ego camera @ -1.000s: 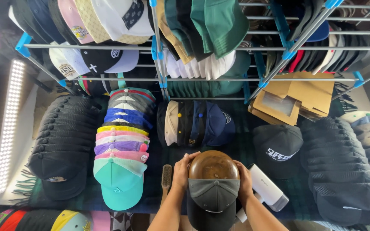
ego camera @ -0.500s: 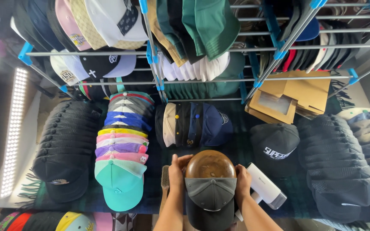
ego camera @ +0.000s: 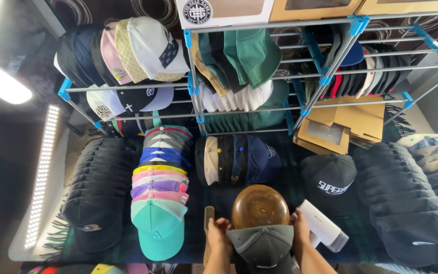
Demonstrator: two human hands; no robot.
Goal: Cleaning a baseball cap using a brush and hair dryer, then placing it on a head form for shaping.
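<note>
A grey cap (ego camera: pixel 262 248) sits against a brown wooden dome-shaped head form (ego camera: pixel 259 207) at the bottom middle of the table. My left hand (ego camera: pixel 219 236) grips the cap's left side and my right hand (ego camera: pixel 300 229) grips its right side. The cap's brim points toward me. Only the front lower part of the form is covered; its rounded top shows above the cap.
A white handheld device (ego camera: pixel 320 231) lies just right of my right hand. A stack of colourful caps (ego camera: pixel 159 193) and rows of black caps (ego camera: pixel 97 193) lie left, dark caps (ego camera: pixel 401 203) right. A metal rack (ego camera: pixel 300 109) with caps and flat cardboard boxes (ego camera: pixel 343 122) stands behind.
The view has tilted up, so the rack fills more of the frame. My hands and the grey cap sit lower on the wooden form, baring more of its top.
</note>
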